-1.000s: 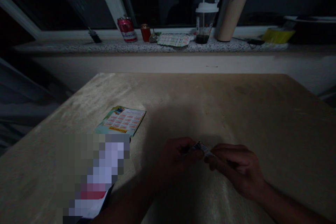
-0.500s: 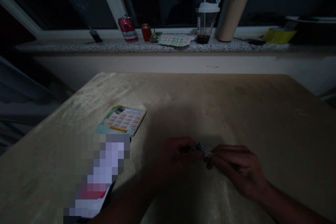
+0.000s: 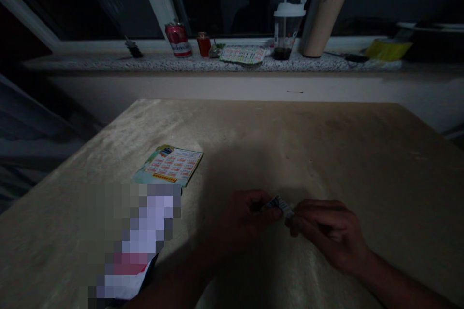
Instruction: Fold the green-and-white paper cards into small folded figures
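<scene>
Low over the near middle of a dim wooden table (image 3: 326,145), both my hands pinch one small printed paper piece (image 3: 280,203). My left hand (image 3: 242,219) grips its left end with closed fingers. My right hand (image 3: 328,234) grips its right end, fingers curled. The piece is tiny and partly hidden by my fingertips. A colourful sticker sheet (image 3: 169,166) lies flat on the table to the left of my hands.
A blurred-out object (image 3: 137,241) lies near the table's front left. On the stone windowsill (image 3: 108,63) behind stand a red can (image 3: 178,39), a small red jar (image 3: 203,44), another sticker sheet (image 3: 243,54), a lidded cup with straw (image 3: 286,29) and a tall cardboard tube (image 3: 324,9).
My hands have stayed almost in place, with the fingertips shifting slightly on the paper piece. The view has drifted a little.
</scene>
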Motion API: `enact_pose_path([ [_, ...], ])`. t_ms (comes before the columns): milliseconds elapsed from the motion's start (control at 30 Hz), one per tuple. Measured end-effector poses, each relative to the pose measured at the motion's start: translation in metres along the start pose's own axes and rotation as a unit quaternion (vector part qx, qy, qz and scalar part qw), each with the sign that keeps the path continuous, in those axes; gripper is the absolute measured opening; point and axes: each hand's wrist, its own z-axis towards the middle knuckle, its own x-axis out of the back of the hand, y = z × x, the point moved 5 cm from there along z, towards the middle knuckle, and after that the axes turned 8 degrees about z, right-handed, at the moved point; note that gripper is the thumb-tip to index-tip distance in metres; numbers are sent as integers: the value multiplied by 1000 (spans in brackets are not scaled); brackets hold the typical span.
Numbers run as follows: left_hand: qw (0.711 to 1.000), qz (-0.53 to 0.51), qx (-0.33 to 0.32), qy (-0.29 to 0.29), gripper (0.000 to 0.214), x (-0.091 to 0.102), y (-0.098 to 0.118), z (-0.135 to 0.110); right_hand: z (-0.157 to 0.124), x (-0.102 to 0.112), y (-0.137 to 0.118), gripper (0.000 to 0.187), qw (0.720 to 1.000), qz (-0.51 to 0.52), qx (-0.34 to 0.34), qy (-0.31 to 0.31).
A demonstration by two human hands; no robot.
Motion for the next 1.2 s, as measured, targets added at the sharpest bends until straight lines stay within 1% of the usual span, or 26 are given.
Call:
enact_pose_path([
  [100,1000,18,4,8,19,2,-1,0,0,1,4,22,1000,-8,-9,11],
  [200,998,52,8,30,19,5,-1,0,1,2,9,16,1000,-5,-16,19],
  [367,997,74,-11,30,16,2,3,-1,2,3,5,23,999,-21,-2,28],
  [500,995,86,-23,33,16,2,5,-1,4,4,-1,24,999,-28,16,31],
  [700,997,83,0,-4,16,-2,7,-2,4,2,-1,25,999,-22,13,24],
  [867,998,64,19,-5,25,-3,4,-3,-2,0,2,30,1000,3,-12,15],
  [1033,998,60,4,-12,24,0,1,0,-2,-1,6,31,999,12,-28,8],
  [1133,998,49,-25,-19,21,3,3,0,2,-1,6,27,999,-2,-32,10],
  [1200,998,48,-37,-23,21,3,4,-1,3,0,5,25,999,-16,-23,18],
])
